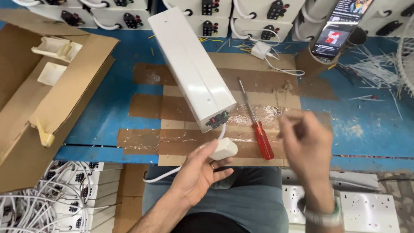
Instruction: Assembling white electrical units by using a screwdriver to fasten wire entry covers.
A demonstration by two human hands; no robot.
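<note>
On the desk (103,112) at 12 o'clock the long white box (192,69) lies | its corded plug (223,149) is gripped closed by the left hand (196,172) | right hand (306,138) blurred, grip cannot be told, red screwdriver (258,129) at its 9 o'clock | step judged: wiring check; steady plug alignment is called for.

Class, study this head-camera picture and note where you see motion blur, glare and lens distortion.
Head view: the right hand is smeared by motion blur, fingers indistinct; the left hand, holding a small white plug, is sharp. Glare shines off the clear tape on the cardboard beside the red screwdriver. The long white box looks stretched toward the camera by the wide lens. Lighting is even, shadows soft.
</note>
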